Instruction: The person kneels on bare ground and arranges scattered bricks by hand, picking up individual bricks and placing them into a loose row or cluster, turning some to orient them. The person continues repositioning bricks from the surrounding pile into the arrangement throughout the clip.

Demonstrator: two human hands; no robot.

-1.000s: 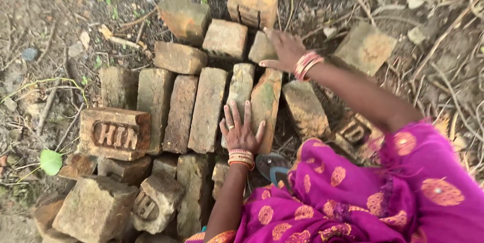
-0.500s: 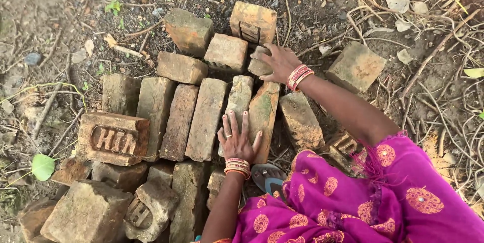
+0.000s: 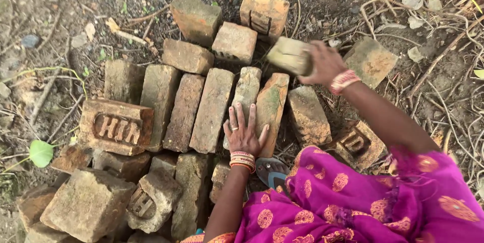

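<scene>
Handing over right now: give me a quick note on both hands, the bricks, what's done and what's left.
Left hand: open, flat on the two rightmost bricks of the laid row.
Right hand: gripping a brick piece, lifted clear of the ground, blurred.
Done: six bricks lie side by side in the row; more sit above and below it.
Left: the held piece is not set down; loose bricks lie on the soil to the right.

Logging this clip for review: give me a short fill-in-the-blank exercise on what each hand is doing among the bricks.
1. The right hand holds a brick piece lifted ____ the pile.
2. The left hand lies ____ on the row of long bricks, fingers spread.
3. Both wrists wear ____.
4. The brick with raised letters lies to the ____ of the left hand.

Missing words: above; flat; bangles; left
</scene>
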